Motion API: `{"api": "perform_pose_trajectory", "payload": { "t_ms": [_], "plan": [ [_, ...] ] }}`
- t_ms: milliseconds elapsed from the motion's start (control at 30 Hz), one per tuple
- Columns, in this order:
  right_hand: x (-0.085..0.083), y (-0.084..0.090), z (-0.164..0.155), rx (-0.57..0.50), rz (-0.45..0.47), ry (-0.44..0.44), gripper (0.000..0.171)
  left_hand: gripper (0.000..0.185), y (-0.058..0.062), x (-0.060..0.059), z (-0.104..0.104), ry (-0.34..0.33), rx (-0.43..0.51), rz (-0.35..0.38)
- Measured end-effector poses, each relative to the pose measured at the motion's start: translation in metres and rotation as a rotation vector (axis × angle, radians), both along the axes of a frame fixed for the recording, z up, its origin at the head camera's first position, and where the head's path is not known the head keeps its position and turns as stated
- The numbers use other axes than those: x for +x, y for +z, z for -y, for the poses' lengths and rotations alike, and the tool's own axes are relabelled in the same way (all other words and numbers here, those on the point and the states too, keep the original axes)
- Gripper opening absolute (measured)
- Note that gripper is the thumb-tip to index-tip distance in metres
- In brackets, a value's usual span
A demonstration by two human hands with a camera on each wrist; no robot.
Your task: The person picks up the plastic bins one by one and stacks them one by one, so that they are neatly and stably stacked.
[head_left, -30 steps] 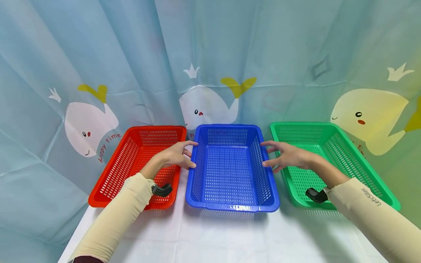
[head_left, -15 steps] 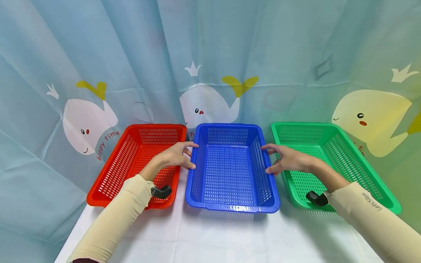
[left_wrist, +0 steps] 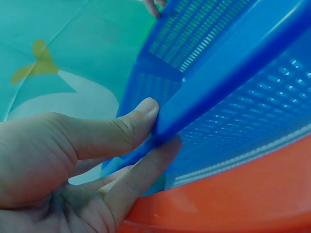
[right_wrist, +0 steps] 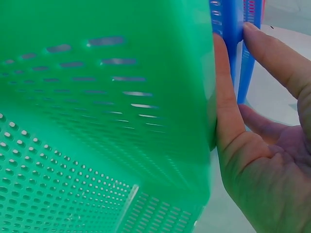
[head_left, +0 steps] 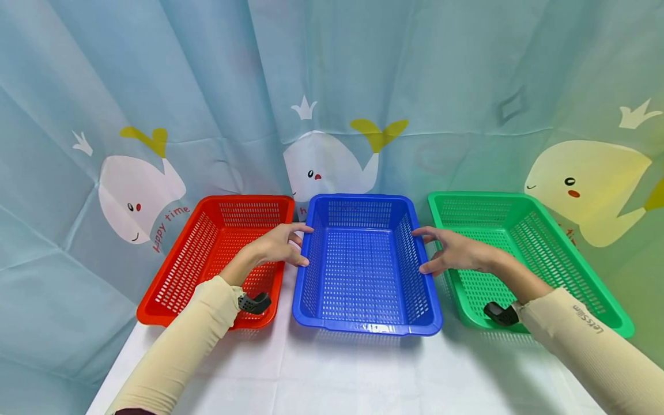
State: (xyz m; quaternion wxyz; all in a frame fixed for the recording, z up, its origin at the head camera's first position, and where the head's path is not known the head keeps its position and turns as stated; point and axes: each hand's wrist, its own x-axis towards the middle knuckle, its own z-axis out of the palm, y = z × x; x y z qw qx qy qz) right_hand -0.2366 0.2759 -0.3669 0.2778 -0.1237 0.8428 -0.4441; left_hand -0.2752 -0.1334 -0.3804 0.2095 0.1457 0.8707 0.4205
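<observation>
A blue plastic basket [head_left: 363,276] with slotted walls sits in the middle of the table, nothing inside it. My left hand [head_left: 277,245] holds its left rim. In the left wrist view the thumb [left_wrist: 138,114] lies on one side of that rim [left_wrist: 194,104] and a finger on the other. At the opposite side, my right hand [head_left: 459,251] grips the right rim. The right wrist view has the blue rim [right_wrist: 234,43] between thumb and finger, close beside the green basket's wall [right_wrist: 160,73].
A red basket [head_left: 147,314] stands to the left, under my left forearm. To the right is a green basket [head_left: 619,317], with my right forearm over it. White cloth [head_left: 353,374] covers the table. Behind hangs a blue whale-print curtain [head_left: 342,69].
My right thumb has slid slightly nearer along the blue basket's right rim since a second ago. The head view has shifted slightly. Left hand and baskets stay essentially in place.
</observation>
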Motion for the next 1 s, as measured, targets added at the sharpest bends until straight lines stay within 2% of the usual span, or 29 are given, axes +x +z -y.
{"api": "perform_pose_trajectory", "payload": {
  "t_ms": [433, 667, 1000],
  "plan": [
    [0.003, 0.001, 0.001, -0.004, -0.017, -0.003, 0.093, 0.079, 0.001, 0.001, 0.000, 0.010, 0.016, 0.015],
    [0.005, 0.007, 0.000, -0.001, -0.063, 0.007, 0.091, 0.079, 0.005, 0.007, 0.002, 0.022, 0.102, 0.092],
    [0.010, 0.030, 0.004, -0.048, -0.133, -0.004, 0.091, 0.076, 0.026, 0.013, 0.017, 0.037, 0.142, 0.015]
  ]
}}
